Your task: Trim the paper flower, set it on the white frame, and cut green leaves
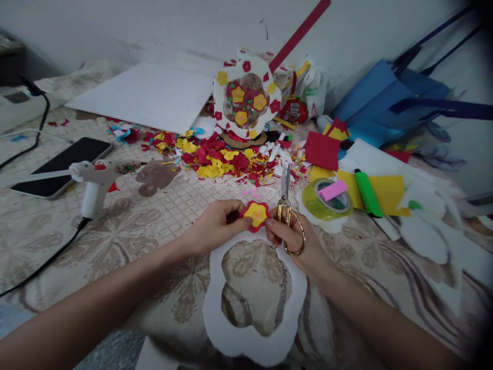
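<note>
A small paper flower (256,216), yellow on a larger red layer, is pinched at its left edge by my left hand (215,226). My right hand (295,239) has gold-handled scissors (284,198) hooked on its fingers, blades pointing away from me. Its thumb and fingertip meet the flower's right edge. Below both hands lies a white scalloped paper ring (215,308) with a flower-shaped cutout, the tablecloth showing through it. Part of the ring's upper edge is hidden behind my hands.
Paper scraps (215,159) are heaped behind my hands, before a decorated round fan (219,100). At left are a glue gun (92,187) and a phone (65,164). A tape roll (319,198), green marker (368,192) and blue bag (385,97) lie right. A white board (150,95) lies behind.
</note>
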The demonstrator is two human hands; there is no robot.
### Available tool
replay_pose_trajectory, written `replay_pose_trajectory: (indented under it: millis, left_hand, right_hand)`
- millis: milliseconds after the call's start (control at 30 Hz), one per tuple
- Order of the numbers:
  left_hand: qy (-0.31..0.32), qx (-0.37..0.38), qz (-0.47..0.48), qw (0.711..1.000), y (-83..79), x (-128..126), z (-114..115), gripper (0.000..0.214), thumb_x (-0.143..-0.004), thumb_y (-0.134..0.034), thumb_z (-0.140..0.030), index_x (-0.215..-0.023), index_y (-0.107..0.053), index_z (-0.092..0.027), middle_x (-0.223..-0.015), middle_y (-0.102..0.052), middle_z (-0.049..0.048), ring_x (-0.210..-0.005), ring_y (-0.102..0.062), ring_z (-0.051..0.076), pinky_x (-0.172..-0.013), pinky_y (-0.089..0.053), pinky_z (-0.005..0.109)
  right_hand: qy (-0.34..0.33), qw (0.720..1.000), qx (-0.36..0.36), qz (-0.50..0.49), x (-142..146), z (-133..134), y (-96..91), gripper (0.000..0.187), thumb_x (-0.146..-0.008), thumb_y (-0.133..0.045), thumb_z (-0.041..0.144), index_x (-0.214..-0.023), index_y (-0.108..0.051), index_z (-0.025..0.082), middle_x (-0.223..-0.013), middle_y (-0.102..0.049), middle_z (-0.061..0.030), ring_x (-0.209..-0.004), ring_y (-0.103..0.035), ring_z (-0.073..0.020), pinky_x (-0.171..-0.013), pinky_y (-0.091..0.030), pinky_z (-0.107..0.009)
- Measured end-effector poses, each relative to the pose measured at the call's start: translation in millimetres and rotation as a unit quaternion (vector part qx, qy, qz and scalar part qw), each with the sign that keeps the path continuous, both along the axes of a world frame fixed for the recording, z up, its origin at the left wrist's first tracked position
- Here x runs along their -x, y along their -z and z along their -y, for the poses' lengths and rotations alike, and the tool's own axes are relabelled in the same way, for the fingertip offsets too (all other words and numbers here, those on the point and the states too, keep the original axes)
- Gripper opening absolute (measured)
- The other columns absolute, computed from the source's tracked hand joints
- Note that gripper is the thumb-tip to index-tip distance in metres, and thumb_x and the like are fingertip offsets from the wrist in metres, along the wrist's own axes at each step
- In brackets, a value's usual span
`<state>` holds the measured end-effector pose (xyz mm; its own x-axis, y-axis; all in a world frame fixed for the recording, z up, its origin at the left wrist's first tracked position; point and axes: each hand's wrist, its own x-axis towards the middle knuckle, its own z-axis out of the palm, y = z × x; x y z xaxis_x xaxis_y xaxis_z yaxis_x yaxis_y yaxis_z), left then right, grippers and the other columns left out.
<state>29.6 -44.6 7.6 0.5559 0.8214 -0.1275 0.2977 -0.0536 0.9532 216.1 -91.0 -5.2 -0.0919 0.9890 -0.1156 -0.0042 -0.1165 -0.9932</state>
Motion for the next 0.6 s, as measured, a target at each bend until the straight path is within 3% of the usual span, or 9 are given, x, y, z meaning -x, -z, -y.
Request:
replay_pose_trajectory:
  millis: [333,500,600]
  left_hand:
    - [-0.016,-0.022,0.028,0.999,8.6,-3.8,6.2,0.025,-0.082,-0.053,-0.038,-0.083,-0.059,-0.013,-0.071,-0.057,0.0011,-0.063,-0.049,0.011,-0.053,-0.039,0.022]
    - [-0.026,-0.055,0.001,0.998,9.2,-2.1,5.5,0.025,-0.084,-0.052,-0.037,-0.084,-0.059,-0.014,-0.069,-0.056,0.0005,-0.061,-0.047,0.01,-0.052,-0.036,0.021]
    - [-0.038,-0.061,-0.001,0.997,7.7,-0.6,3.9,0.023,-0.083,-0.053,-0.036,-0.081,-0.057,-0.014,-0.067,-0.054,-0.0002,-0.059,-0.045,0.01,-0.051,-0.034,0.021]
  right_hand:
    - [-0.009,1.0,0.006,0.016,3.5,3.5,-3.3,0.018,-0.082,-0.06,0.035,-0.079,-0.053,0.019,-0.059,-0.059,0.0028,-0.049,-0.048,-0.0098,-0.047,-0.038,-0.022]
    - [-0.011,0.999,0.001,0.046,1.1,3.1,-0.3,0.024,-0.082,-0.061,0.042,-0.079,-0.052,0.02,-0.057,-0.055,0.0034,-0.048,-0.046,-0.0103,-0.046,-0.036,-0.022]
    - [-0.033,0.997,-0.037,0.06,-5.5,5.2,1.0,0.031,-0.088,-0.052,0.049,-0.08,-0.052,0.019,-0.055,-0.048,0.004,-0.046,-0.042,-0.0103,-0.045,-0.033,-0.023]
